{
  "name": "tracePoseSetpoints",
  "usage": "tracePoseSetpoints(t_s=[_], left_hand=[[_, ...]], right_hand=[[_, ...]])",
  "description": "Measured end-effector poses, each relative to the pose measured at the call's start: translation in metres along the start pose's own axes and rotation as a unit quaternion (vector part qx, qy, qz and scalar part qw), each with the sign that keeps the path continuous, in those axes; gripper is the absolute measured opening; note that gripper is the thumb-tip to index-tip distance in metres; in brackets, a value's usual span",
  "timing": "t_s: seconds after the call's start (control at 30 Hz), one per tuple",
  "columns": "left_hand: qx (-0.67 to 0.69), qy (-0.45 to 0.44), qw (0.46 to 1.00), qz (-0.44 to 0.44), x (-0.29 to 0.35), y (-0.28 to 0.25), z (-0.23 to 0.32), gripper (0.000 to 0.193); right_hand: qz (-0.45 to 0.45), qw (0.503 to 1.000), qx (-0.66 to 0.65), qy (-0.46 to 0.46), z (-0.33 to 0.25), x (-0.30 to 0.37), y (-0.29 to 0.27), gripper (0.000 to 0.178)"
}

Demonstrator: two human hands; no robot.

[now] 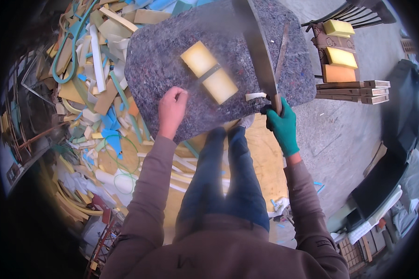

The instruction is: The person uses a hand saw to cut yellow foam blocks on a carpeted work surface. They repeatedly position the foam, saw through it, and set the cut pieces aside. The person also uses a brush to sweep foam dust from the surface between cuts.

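Foam offcut pile [93, 69] left; chair [354, 18] holding foam blocks [340, 58] right.
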State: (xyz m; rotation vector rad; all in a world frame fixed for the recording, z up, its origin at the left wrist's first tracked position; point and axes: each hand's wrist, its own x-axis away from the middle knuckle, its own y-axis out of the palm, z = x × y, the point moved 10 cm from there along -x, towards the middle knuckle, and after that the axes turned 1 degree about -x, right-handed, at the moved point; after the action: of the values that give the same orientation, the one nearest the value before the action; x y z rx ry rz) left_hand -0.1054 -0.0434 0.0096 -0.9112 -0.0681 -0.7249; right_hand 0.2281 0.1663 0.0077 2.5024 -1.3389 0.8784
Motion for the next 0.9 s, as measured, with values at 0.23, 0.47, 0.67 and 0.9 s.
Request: tracePoseSetpoints(t_s=[0.23, 0.47, 0.67, 0.9], left_hand=[[0.008, 0.015, 1.000, 0.012, 0.001, 0.006, -0.004, 0.021], [0.012, 0.031, 0.999, 0.024, 0.004, 0.003, -0.003, 0.022], [0.019, 0.036, 0.999, 0.030, 0.007, 0.000, -0.002, 0.021], [0.007, 0.049, 0.998, 0.040, 0.007, 0.000, -0.002, 0.019]], right_hand=[[-0.062, 0.980, 0.177, -0.068, -0.003, 0.030, 0.021, 0.043], [-0.072, 0.972, 0.207, -0.090, -0.006, 0.034, 0.030, 0.042], [-0.076, 0.977, 0.184, -0.078, -0.009, 0.036, 0.029, 0.041], [-0.073, 0.974, 0.199, -0.084, -0.008, 0.037, 0.027, 0.037]])
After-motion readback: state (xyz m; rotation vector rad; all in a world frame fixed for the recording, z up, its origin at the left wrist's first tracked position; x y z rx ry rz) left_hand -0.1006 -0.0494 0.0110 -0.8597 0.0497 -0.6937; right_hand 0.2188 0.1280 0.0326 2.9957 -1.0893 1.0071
